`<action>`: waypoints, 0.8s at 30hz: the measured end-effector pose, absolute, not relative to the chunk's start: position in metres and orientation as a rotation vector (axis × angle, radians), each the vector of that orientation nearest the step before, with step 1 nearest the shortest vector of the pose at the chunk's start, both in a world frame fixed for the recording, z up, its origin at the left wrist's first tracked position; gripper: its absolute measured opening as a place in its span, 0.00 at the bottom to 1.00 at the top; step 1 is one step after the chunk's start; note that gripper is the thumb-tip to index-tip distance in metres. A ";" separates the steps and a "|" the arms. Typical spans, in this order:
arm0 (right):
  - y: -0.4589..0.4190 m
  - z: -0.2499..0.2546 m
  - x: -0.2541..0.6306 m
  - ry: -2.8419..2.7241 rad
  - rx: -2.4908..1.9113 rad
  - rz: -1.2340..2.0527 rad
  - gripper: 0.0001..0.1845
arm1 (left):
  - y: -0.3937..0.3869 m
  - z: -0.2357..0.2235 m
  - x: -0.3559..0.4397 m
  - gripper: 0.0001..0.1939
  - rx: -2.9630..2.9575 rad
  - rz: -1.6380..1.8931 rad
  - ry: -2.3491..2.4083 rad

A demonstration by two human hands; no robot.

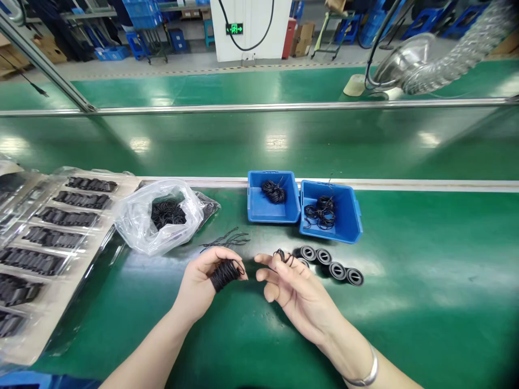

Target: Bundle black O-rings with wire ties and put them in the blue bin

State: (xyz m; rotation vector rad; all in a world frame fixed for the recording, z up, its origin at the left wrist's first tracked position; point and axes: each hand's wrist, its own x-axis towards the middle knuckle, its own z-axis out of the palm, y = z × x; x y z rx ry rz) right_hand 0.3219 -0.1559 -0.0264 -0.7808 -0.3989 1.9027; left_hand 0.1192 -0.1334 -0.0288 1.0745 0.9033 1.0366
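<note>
My left hand (206, 275) is closed around a bundle of thin black loops (225, 274), packed side by side like a coil; I cannot tell if they are cord or rubber rings. A small black loop (280, 254) is pinched between the thumb and index finger of my right hand (294, 286), whose other fingers are spread. The two hands face each other, a short gap apart. Round black parts with slotted faces (337, 270) lie just beyond my right hand, which partly covers them. Loose black strands (227, 239) rest beyond my left hand.
Two blue bins (273, 215) (330, 233) holding black coils stand at the back. A clear plastic bag (141, 229) of black loops sits left of them. Trays of black parts (68, 219) fill the far left. A metal rail (259, 108) and a flexible duct (454, 59) lie beyond.
</note>
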 end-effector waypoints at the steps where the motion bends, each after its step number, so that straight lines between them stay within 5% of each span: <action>1: -0.156 -0.028 0.321 -0.438 -0.792 1.905 0.05 | -0.134 -0.029 0.119 0.03 1.103 1.021 0.910; 24: -0.161 -0.032 0.317 -0.884 -0.986 1.704 0.10 | -0.134 -0.031 0.119 0.06 1.366 0.930 0.963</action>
